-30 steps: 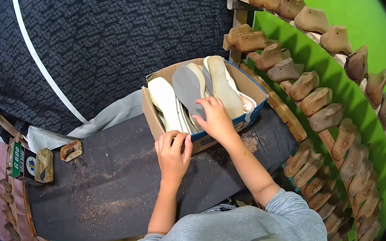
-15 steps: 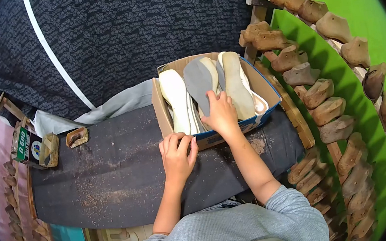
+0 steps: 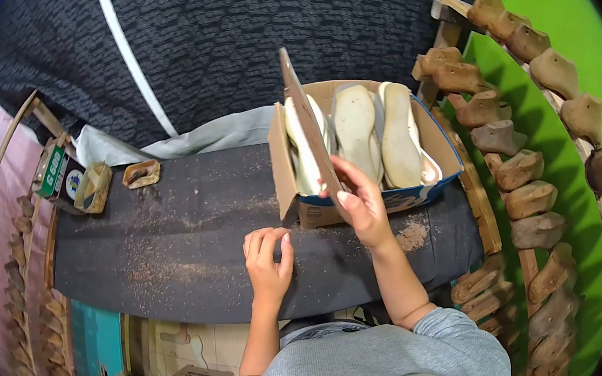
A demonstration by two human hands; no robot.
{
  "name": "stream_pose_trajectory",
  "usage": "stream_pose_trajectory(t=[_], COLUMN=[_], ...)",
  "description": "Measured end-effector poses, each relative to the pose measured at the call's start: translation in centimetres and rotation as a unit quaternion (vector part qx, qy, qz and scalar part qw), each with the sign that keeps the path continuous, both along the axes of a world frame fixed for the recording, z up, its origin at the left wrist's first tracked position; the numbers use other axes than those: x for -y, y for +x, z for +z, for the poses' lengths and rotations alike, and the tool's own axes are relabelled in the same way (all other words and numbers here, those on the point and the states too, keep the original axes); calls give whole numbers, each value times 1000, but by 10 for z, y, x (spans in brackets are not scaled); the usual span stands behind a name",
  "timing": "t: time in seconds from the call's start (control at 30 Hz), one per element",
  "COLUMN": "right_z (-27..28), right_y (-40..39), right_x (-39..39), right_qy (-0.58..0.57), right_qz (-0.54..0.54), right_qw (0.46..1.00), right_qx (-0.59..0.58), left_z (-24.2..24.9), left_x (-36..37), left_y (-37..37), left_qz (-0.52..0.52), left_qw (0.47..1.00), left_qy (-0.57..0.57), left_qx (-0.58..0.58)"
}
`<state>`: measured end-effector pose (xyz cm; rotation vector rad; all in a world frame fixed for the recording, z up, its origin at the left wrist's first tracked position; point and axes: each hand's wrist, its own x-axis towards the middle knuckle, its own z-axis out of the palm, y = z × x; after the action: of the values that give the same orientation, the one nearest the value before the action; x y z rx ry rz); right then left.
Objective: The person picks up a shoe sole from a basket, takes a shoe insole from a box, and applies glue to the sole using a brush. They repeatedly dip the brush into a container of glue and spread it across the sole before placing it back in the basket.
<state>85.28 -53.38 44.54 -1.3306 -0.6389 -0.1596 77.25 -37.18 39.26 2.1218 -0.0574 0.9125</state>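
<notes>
My right hand (image 3: 363,210) grips the lower end of a thin brown sole-shaped piece (image 3: 310,121), which stands nearly upright, edge toward the camera. Behind it is an open cardboard box (image 3: 281,162) with a blue edge, holding several pale sole-shaped pieces (image 3: 356,128), toes up. The brown piece overlaps the box's left part. My left hand (image 3: 270,262) is over the dark cloth in front of the box's left corner, fingers curled but apart, holding nothing.
Wooden shoe-last shapes (image 3: 533,202) hang on curved racks at right. A green and black box (image 3: 55,179), a wooden block (image 3: 93,188) and a small tray (image 3: 141,174) sit at the table's back left. Shavings (image 3: 154,268) lie on the cloth.
My right hand has lifted a sole-shaped piece out of the box and turned it, showing its brown side. My left hand has left the box's front edge. The camera view has shifted.
</notes>
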Motion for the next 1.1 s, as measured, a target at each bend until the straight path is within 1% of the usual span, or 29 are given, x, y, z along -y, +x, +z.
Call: stream_pose_trajectory(t=[0.03,0.07,0.1,0.13,0.17,0.2,0.23,0.27,0.3,0.37,0.4,0.43,0.47,0.5,0.53,0.57,0.63,0.67,0.7,0.77,0.8,0.87,0.9,0.97,1.0,1.07,1.1], right_z=[-1,0,0,-5,-7,-16,-24,-28,-32,-42,-50,-55,-59,-64,-74,-79,-73,-76,-80,-90,-93,-96,-95,-89,-91,-97,-94], right_y=[-10,-18,-24,-28,-32,-37,-42,-48,-53,-61,-65,-69,-72,-76,-77,-79,-81,-84,-85,-89,-94,-103,-108,-116,-116,-114,-111], right_x=[-5,-12,-20,-31,-42,-51,-61,-72,-82,-104,-116,-129,-143,-158,-175,-189,-218,-234,-249,-278,-291,-316,-325,-338,-343,-347,-347], right_qy=[44,65,85,74,82,80,77,70,69,40,43,41,-35,-109,-138,-137,-185,-183,-180,-220,-218,-138,-138,-112,-111,-198,-199], right_qz=[76,127,177,193,215,234,254,277,283,358,377,380,327,268,204,205,190,192,193,206,206,250,249,269,265,229,224], right_qw=[993,982,966,958,949,940,929,920,918,881,869,867,907,935,956,956,951,947,948,934,934,928,928,936,937,935,936], right_qx=[-73,-121,-167,-200,-214,-236,-258,-268,-269,-307,-318,-318,-264,-205,-161,-160,-158,-180,-178,-192,-194,-238,-241,-197,-199,-185,-188], left_z=[-1,-1,-2,-3,-4,-4,-5,-14,-20,-28,-20,-21,-23,-24,-26,-29,-35,-41,-43,-46,-43,-36,-32,-34,-34,-37,-39], left_x=[-4,-9,-15,-21,-26,-32,-38,-49,-59,-79,-86,-97,-110,-124,-134,-149,-182,-201,-219,-255,-273,-289,-295,-309,-313,-320,-325], left_y=[-5,-10,-16,-21,-25,-28,-32,-35,-38,-46,-50,-53,-57,-59,-59,-63,-73,-77,-82,-92,-96,-100,-102,-103,-102,-100,-98], left_qz=[1,12,-4,-21,-13,-71,-128,-156,-150,-161,-123,-120,-110,-101,-101,-100,-91,-76,-75,-90,-110,-91,-72,-81,-73,-70,-97], left_qw=[1000,999,997,991,991,970,933,908,909,843,846,846,855,864,875,876,878,879,881,834,823,825,826,827,816,803,795], left_qy=[-29,-28,-74,-119,-119,-229,-335,-385,-385,-507,-510,-512,-497,-482,-471,-469,-464,-463,-460,-534,-546,-548,-551,-546,-566,-586,-594], left_qx=[-8,-9,-31,-54,-56,-47,-34,-53,-50,-81,-95,-93,-97,-102,-50,-49,-76,-83,-81,-106,-108,-102,-93,-104,-90,-83,-72])
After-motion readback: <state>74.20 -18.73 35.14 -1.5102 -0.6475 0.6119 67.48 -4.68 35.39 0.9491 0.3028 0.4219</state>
